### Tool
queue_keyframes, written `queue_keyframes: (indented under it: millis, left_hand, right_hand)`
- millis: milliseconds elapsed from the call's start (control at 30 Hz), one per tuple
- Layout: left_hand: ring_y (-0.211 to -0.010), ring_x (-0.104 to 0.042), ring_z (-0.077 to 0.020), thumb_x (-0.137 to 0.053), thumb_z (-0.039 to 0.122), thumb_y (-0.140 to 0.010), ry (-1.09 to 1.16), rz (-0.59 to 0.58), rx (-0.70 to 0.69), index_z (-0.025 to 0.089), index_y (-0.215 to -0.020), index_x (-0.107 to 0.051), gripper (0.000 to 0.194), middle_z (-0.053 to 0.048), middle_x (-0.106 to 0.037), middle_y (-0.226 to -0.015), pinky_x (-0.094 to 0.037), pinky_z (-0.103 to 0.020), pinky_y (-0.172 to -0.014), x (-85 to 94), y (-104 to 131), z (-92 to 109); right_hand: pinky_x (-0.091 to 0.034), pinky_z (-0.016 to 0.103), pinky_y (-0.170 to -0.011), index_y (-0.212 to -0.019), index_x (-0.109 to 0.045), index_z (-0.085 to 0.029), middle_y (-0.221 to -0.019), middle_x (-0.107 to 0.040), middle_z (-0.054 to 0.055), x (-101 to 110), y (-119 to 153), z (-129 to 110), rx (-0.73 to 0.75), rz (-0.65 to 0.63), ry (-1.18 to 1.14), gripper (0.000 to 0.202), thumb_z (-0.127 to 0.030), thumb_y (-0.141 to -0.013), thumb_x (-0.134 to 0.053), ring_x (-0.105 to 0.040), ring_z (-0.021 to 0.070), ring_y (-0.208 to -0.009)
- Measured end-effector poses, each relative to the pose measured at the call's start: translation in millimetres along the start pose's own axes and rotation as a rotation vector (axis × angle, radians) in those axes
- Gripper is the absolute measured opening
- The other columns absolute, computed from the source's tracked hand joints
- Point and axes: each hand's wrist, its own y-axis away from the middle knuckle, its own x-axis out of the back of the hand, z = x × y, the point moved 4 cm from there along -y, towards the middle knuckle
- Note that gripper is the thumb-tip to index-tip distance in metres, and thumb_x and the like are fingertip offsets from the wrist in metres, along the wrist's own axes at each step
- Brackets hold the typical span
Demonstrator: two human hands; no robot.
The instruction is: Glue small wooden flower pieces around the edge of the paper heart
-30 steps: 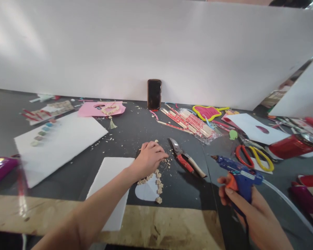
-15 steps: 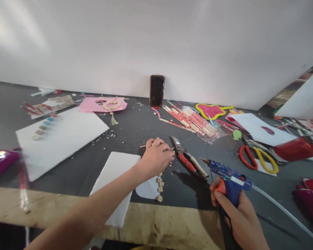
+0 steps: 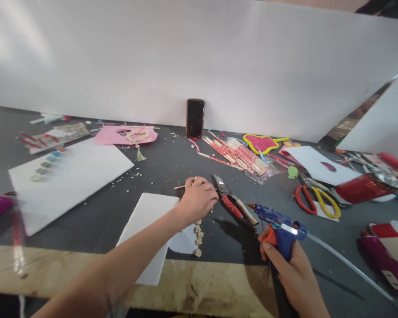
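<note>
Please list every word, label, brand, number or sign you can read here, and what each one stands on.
No text can be read.
Blue glue gun: pale label, too small and blurred.
Red can: blurred, no lettering can be made out.
Purple object at right: pale patch, too blurred.
Phone: dark screen, no readable text.

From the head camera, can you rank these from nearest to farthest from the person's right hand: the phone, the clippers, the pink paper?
Measured from the right hand, which holds the glue gun:
1. Clippers: just ahead, to its left.
2. Phone: upright at the back, farther left.
3. Pink paper: back, left of the phone.
</note>
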Motion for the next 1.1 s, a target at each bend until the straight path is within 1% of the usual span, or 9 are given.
queue_keyframes:
  millis: [167, 300, 433, 533, 600, 700, 800, 967, 1100]
  left_hand:
    - [-0.095, -0.051, -0.0216, -0.047, 0.024, -0.089, 0.222, 0.044, 0.114, 0.023, -0.081, -0.065, 0.019, -0.001, -0.069, -0.084, -0.030, -0.042, -0.089, 12.7, 3.0, -4.4]
    - [-0.089, -0.055, -0.0189, -0.052, 0.026, -0.085, 0.509, 0.071, 0.200, 0.022, -0.082, -0.064, 0.013, -0.002, -0.067, -0.087, -0.040, -0.033, -0.082, 22.1, 10.9, -10.4]
    - [-0.073, -0.057, -0.0139, -0.062, 0.031, -0.079, 0.931, 0.041, 0.352, 0.018, -0.080, -0.062, 0.013, -0.001, -0.065, -0.077, -0.042, -0.026, -0.068, 16.8, 16.7, -19.3]
    - [-0.071, -0.057, -0.0121, -0.066, 0.031, -0.076, 1.224, 0.055, 0.349, 0.016, -0.079, -0.061, 0.017, -0.001, -0.064, -0.075, -0.043, -0.025, -0.069, 13.3, 17.3, -22.5]
    - [-0.072, -0.057, -0.0116, -0.069, 0.032, -0.074, 1.335, 0.072, 0.346, 0.015, -0.078, -0.061, 0.019, -0.001, -0.064, -0.075, -0.043, -0.025, -0.071, 12.3, 17.5, -25.2]
    - [-0.072, -0.057, -0.0112, -0.072, 0.032, -0.072, 1.436, 0.095, 0.360, 0.015, -0.077, -0.062, 0.020, -0.001, -0.064, -0.074, -0.042, -0.025, -0.071, 10.6, 17.6, -30.3]
    - [-0.072, -0.057, -0.0107, -0.072, 0.028, -0.073, 1.480, 0.108, 0.365, 0.015, -0.078, -0.063, 0.016, -0.001, -0.064, -0.074, -0.041, -0.026, -0.072, 8.7, 16.9, -34.7]
    - [-0.072, -0.057, -0.0101, -0.070, 0.023, -0.075, 1.509, 0.104, 0.367, 0.015, -0.077, -0.064, 0.010, 0.000, -0.065, -0.074, -0.041, -0.025, -0.072, 7.7, 15.7, -35.9]
    - [-0.070, -0.056, -0.0092, -0.069, 0.021, -0.075, 1.515, 0.078, 0.388, 0.015, -0.078, -0.065, 0.008, 0.000, -0.065, -0.073, -0.041, -0.023, -0.069, 8.3, 15.6, -32.8]
  right_hand:
    - [-0.048, 0.027, -0.057, -0.084, -0.062, -0.017, -0.067, -0.063, 0.003, -5.4, 3.7, -16.9, -0.003, -0.005, -0.005, 0.032, -0.046, -0.071, -0.067, -0.056, 0.0165, -0.059]
    - [-0.043, 0.024, -0.050, -0.097, -0.063, -0.018, -0.059, -0.059, -0.002, -13.1, 5.8, -26.9, -0.048, 0.035, 0.006, 0.037, -0.044, -0.071, -0.068, -0.051, 0.0134, -0.052]
    - [-0.040, 0.023, -0.046, -0.097, -0.062, -0.017, -0.056, -0.055, -0.002, -31.2, -0.7, -32.9, -0.002, -0.143, -0.077, 0.036, -0.044, -0.074, -0.067, -0.047, 0.0114, -0.048]
    - [-0.039, 0.023, -0.047, -0.091, -0.060, -0.018, -0.057, -0.054, -0.002, -43.1, -7.2, -38.6, 0.085, -0.222, -0.181, 0.029, -0.045, -0.080, -0.062, -0.046, 0.0108, -0.048]
    - [-0.038, 0.023, -0.047, -0.092, -0.059, -0.019, -0.057, -0.054, -0.001, -49.2, -10.5, -41.9, 0.135, -0.238, -0.185, 0.029, -0.046, -0.083, -0.057, -0.047, 0.0115, -0.049]
    - [-0.035, 0.023, -0.046, -0.098, -0.058, -0.019, -0.060, -0.055, 0.000, -54.1, -14.1, -42.0, 0.112, -0.215, -0.109, 0.033, -0.049, -0.084, -0.054, -0.048, 0.0131, -0.052]
    - [-0.033, 0.023, -0.045, -0.095, -0.058, -0.019, -0.061, -0.053, 0.000, -56.8, -15.4, -40.5, 0.080, -0.245, -0.018, 0.034, -0.050, -0.085, -0.052, -0.048, 0.0133, -0.053]
    - [-0.036, 0.024, -0.051, -0.091, -0.056, -0.020, -0.059, -0.050, -0.001, -58.5, -14.8, -42.7, 0.159, -0.303, 0.023, 0.028, -0.047, -0.088, -0.048, -0.048, 0.0130, -0.055]
    - [-0.039, 0.025, -0.056, -0.092, -0.053, -0.021, -0.060, -0.050, -0.002, -60.2, -13.9, -41.2, 0.165, -0.350, 0.019, 0.024, -0.044, -0.089, -0.047, -0.048, 0.0133, -0.056]
